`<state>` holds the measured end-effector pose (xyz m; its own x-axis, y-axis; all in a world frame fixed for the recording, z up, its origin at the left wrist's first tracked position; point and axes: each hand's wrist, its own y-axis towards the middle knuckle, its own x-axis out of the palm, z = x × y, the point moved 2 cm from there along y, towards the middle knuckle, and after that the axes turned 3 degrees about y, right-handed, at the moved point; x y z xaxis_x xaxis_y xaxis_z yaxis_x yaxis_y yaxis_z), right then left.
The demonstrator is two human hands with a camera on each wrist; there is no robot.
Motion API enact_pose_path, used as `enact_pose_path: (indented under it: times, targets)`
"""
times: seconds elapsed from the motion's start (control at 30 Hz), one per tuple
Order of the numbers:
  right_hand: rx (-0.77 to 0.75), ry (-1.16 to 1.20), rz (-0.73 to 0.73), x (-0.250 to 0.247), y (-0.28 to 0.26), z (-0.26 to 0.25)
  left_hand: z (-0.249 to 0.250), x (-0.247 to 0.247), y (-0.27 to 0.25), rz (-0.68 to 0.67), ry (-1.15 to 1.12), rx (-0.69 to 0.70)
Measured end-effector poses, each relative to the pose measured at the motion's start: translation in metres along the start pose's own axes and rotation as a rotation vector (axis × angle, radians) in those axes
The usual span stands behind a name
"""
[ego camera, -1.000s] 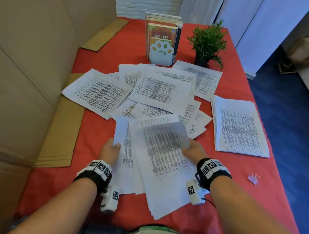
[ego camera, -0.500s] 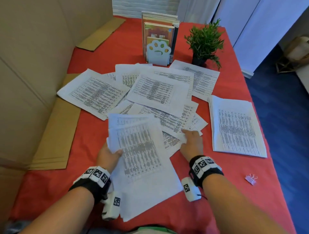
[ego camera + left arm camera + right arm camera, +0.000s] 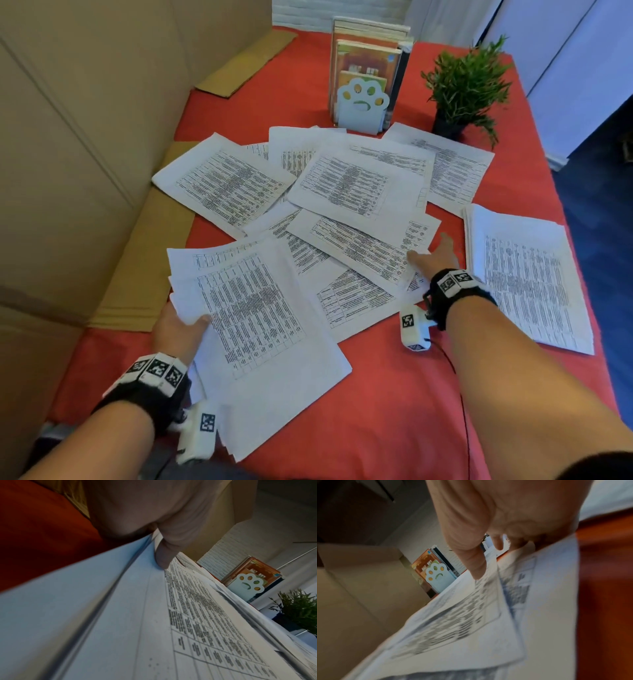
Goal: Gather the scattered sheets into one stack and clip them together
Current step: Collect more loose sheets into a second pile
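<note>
Reaching out to two o'clock, the right hand now pinches the next loose sheet; left hand fingers still pinch the gathered stack, so collecting continues.

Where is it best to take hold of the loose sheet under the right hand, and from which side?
Probably at its near right corner, from the right. The right hand already pinches the sheet there: that corner curls up off the pile, so fingers fit under it.

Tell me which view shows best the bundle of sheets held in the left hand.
The head view: the whole bundle shows, with the left hand gripping its edge. The left wrist view shows only its near surface under the thumb. The right wrist view does not clearly show it.
</note>
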<state>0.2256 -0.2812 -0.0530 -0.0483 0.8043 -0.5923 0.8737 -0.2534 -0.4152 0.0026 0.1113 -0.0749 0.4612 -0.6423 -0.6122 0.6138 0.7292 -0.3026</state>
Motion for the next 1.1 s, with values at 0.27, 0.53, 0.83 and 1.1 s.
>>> enact_pose_path:
  times: [0.27, 0.53, 0.83, 1.1]
  targets:
    - [-0.133, -0.034, -0.077, 0.026, -0.051, 0.021, 0.005, 0.000, -0.006, 0.039, 0.028, -0.009]
    - [0.011, -0.130, -0.210, 0.014, -0.112, 0.059, 0.019, 0.011, -0.020, -0.045, 0.058, 0.009]
    - [-0.507, -0.650, -0.053, 0.035, -0.121, 0.033, 0.042, 0.038, -0.045, -0.133, 0.008, 0.034]
    - [-0.477, -0.729, -0.194, 0.053, -0.098, 0.022, 0.051, 0.059, -0.067, -0.309, -0.117, 0.041]
